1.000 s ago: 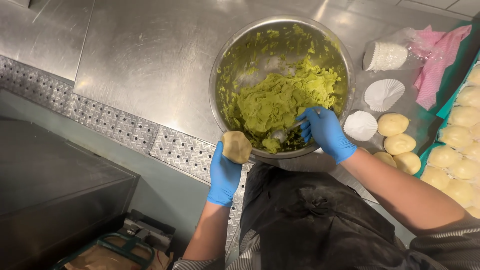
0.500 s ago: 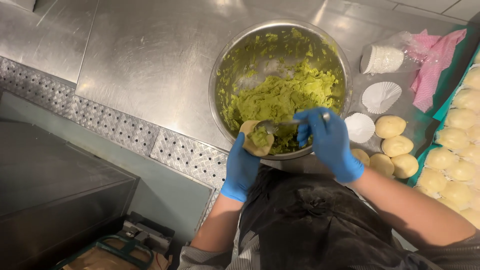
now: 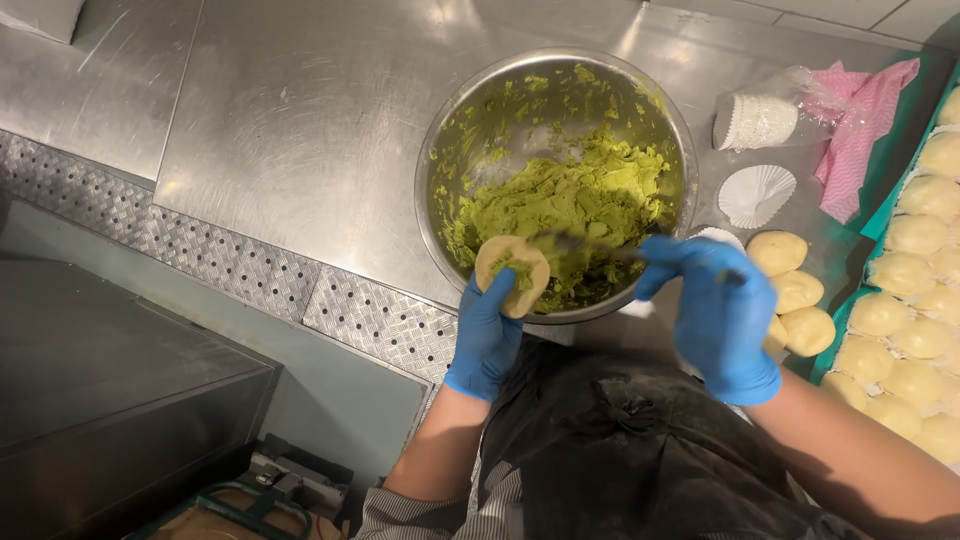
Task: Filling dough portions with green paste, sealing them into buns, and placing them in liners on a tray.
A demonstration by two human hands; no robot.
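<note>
My left hand (image 3: 488, 335), in a blue glove, holds a flat round of pale dough (image 3: 511, 273) with a dab of green paste on it, just over the near rim of a steel mixing bowl (image 3: 455, 140). The bowl holds a mound of green paste (image 3: 580, 195). My right hand (image 3: 715, 315), also gloved in blue, grips a thin metal utensil (image 3: 580, 243) whose tip reaches toward the dough over the paste.
Filled dough balls (image 3: 795, 290) lie right of the bowl, and several more fill a green tray (image 3: 905, 330) at the right edge. Paper cups: a stack (image 3: 752, 120) and one loose (image 3: 757, 193). A pink cloth (image 3: 860, 110) lies beyond. The steel counter's patterned edge (image 3: 250, 270) runs left.
My left hand has brought the dough up to the bowl's rim and green paste now sits on it. My right hand drew back out of the bowl toward my body with the utensil.
</note>
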